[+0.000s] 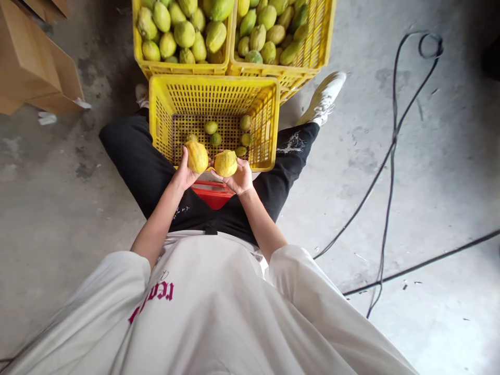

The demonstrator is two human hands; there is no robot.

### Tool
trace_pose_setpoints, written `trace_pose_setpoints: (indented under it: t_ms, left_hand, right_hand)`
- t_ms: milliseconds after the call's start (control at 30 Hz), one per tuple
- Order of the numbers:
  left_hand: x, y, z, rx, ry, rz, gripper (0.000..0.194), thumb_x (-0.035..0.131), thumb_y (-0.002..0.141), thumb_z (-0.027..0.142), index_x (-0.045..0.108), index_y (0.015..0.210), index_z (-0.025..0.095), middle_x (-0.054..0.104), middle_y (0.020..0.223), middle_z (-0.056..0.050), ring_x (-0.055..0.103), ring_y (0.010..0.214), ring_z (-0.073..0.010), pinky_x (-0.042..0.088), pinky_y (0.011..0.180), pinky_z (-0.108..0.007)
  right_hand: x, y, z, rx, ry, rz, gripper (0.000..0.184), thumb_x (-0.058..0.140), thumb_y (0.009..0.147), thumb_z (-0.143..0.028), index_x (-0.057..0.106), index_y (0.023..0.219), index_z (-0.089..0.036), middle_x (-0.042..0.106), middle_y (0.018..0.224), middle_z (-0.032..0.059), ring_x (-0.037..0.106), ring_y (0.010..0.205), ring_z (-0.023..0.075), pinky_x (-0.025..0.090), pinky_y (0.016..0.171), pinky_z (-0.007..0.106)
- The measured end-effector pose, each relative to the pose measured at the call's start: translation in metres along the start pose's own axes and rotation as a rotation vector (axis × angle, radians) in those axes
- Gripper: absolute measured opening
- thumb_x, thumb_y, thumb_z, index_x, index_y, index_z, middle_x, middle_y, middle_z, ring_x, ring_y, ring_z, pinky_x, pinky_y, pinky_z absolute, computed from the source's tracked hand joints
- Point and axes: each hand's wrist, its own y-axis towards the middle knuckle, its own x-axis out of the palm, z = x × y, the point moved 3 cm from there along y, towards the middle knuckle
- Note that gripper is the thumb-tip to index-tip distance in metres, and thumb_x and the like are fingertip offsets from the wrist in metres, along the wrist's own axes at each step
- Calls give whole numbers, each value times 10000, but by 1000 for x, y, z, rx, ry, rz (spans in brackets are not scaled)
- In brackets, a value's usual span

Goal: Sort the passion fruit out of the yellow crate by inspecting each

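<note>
Left hand (184,174): wrapped round yellow oval fruit (197,158), toward seven o'clock of yellow slotted plastic crate (214,99).
Right hand (241,179): cupping yellow rounded fruit (225,163), toward five o'clock.
Palm support: probably against dropping.

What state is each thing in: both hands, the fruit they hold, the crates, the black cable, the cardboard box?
Left hand: closed around fruit
Right hand: closed around fruit
Left fruit: mostly yellow, held up
Right fruit: mostly yellow, held up
Near crate: sparsely filled
Far left crate: heavily filled
Far right crate: heavily filled
Black cable: loosely looped
Cardboard box: flap open
</note>
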Motion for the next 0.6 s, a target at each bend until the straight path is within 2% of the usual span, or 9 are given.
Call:
trace_pose_setpoints:
  t_ms: [67,133,267,333,467,600]
  left_hand:
    - [-2,-1,-1,44,24,-33,370,543,1082,498,747,1217,220,777,1255,-63,739,1285,-227,625,1069,-323]
    - [-3,-3,-2,44,44,-76,300,685,999,455,741,1174,217,780,1263,-52,737,1287,-223,613,1081,-316]
    - [-2,-8,-2,-24,64,-133,434,892,798,453,719,1097,190,811,1151,-96,766,1223,-288,644,1022,-377]
    - [-1,-9,-2,-34,45,-111,450,903,787,468,705,1075,185,815,1113,-105,790,1134,-274,655,961,-367]
    - [1,-10,-2,-52,7,-70,416,865,840,510,701,1021,173,796,961,-74,772,805,-174,630,742,-272]
    - [3,-8,-3,-62,-10,-64,391,730,960,558,727,1082,187,774,934,-55,745,745,-155,605,666,-257]
  right_hand:
    - [-1,0,1,8,1,-3,377,622,902,-432,657,1234,-258,819,1140,74,743,1267,315,613,1110,611]
    - [-2,1,1,17,-1,-3,365,625,903,-434,658,1224,-263,819,1133,69,747,1262,315,611,1110,617]
    - [-4,1,1,26,26,-16,372,623,906,-442,643,1233,-268,817,1144,67,759,1229,314,624,1079,625]
    - [-5,2,1,23,45,-20,370,622,907,-450,639,1227,-264,818,1151,73,761,1222,317,637,1058,617]
    - [-8,3,1,10,58,-18,332,617,914,-433,651,1184,-244,824,1152,92,758,1236,320,658,1036,578]
    - [-7,4,3,22,30,-38,304,642,925,-453,669,1135,-235,827,1132,98,741,1288,315,651,1063,549]
